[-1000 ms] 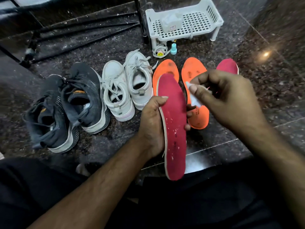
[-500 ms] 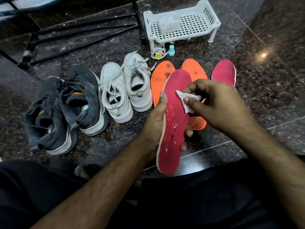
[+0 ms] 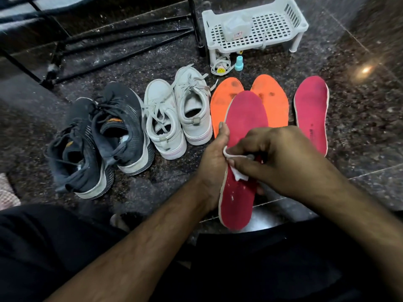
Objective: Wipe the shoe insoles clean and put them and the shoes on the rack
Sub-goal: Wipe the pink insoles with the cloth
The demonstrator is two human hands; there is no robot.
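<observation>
The right hand (image 3: 281, 162) has slid its pinched wipe (image 3: 236, 171) down to mid-insole (image 3: 242, 153), which the left hand (image 3: 212, 158) clamps; keep strokes firm toward the speckled heel.

Left hand (image 3: 212, 162) at frame centre, thumb extended upward, fingers wrapped behind the held red insole (image 3: 242, 149). Right hand (image 3: 281, 160), entering from lower right, fingers curled, pinching a white wipe (image 3: 238, 175) against it. Both forearms bare.
</observation>
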